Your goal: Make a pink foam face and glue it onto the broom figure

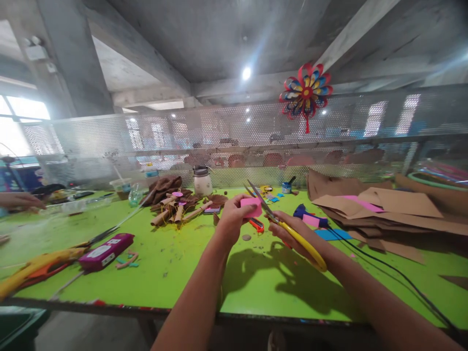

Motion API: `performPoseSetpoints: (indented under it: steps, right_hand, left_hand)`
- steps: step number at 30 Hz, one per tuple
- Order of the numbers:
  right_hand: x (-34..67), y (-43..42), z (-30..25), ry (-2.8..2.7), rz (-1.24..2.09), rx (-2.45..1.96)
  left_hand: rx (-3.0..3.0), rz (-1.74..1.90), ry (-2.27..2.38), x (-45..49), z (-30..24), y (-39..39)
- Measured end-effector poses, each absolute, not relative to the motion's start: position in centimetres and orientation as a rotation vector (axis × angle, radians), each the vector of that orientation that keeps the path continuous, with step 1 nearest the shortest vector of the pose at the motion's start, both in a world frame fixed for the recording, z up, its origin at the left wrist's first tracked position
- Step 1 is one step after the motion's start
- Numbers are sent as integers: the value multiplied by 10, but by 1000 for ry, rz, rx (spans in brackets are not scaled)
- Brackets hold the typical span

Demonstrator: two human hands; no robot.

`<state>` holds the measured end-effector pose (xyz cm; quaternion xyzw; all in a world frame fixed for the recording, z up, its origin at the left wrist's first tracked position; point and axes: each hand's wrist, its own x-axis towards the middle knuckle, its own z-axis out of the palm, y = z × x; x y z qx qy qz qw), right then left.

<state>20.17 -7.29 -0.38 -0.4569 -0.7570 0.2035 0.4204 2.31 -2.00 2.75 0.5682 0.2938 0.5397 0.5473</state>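
Note:
Between the fingers and thumb of my left hand (pixel 234 217) is a small piece of pink paper (pixel 251 207), held up above the green table. My right hand (pixel 292 231) grips a pair of scissors with yellow handles (pixel 302 243). Their blades (pixel 261 197) point up and left, parted at the tips, right beside the paper's upper right edge. Whether a blade touches the paper I cannot tell. Below the hands lie a red utility knife (pixel 256 224) and a small round disc (pixel 246 237) on the tabletop.
Rolled brown paper pieces (pixel 179 212) lie left of centre by a lidded jar (pixel 202 181). Brown paper sheets (pixel 380 214) are piled at right, near a black cable (pixel 387 270). A purple box (pixel 106 252) and a yellow glue gun (pixel 40 268) lie left. Another person's hand (pixel 22 201) shows far left.

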Motion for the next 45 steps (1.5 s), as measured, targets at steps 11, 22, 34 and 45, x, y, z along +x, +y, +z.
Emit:
performPoseSetpoints:
  steps: [11, 22, 34, 45]
  right_hand:
    - [206, -71, -6, -1961, 513, -1098]
    - [206, -75, -3, -1981, 496, -1153]
    - [208, -76, 1, -2018, 503, -1144]
    - [210, -73, 0, -2026, 502, -1155]
  left_hand:
    - [1399, 1231, 642, 19, 29, -20]
    - [1411, 1211, 640, 18, 31, -21]
    - [1461, 1178, 650, 15, 31, -19]
    - [1519, 1170, 671, 14, 30, -18]
